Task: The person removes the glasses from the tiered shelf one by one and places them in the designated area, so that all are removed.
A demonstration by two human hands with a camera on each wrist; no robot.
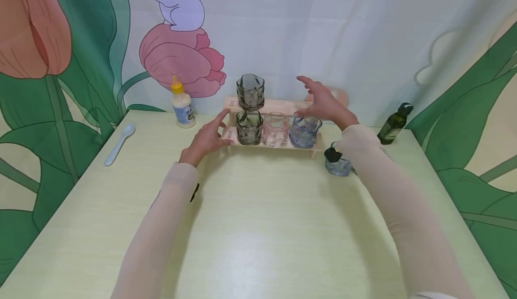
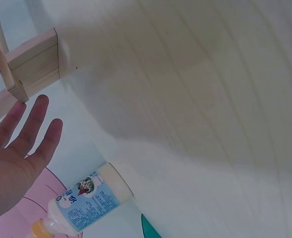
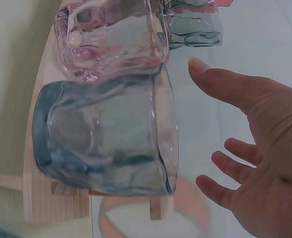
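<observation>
A two-tier wooden rack [image 1: 288, 107] stands at the back of the table. One grey glass [image 1: 250, 93] sits on its upper tier. Along the lower tier stand another grey glass [image 1: 249, 129], a pink glass [image 1: 276, 132] and a blue glass [image 1: 304, 134]. My left hand [image 1: 205, 138] is at the rack's left end, fingers extended; in the left wrist view a fingertip meets the rack's wooden edge [image 2: 18, 91]. Beside the rim of the blue glass [image 3: 106, 134], my right hand [image 3: 269, 139] has its fingers spread and holds nothing.
Another bluish glass [image 1: 338, 168] stands on the table, partly hidden by my right sleeve. A dark green bottle [image 1: 393, 126] is at the back right. Left of the rack are a yellow-capped squeeze bottle [image 1: 184, 110] and a pale blue spoon [image 1: 119, 145]. A printed curtain [image 1: 282, 34] hangs behind.
</observation>
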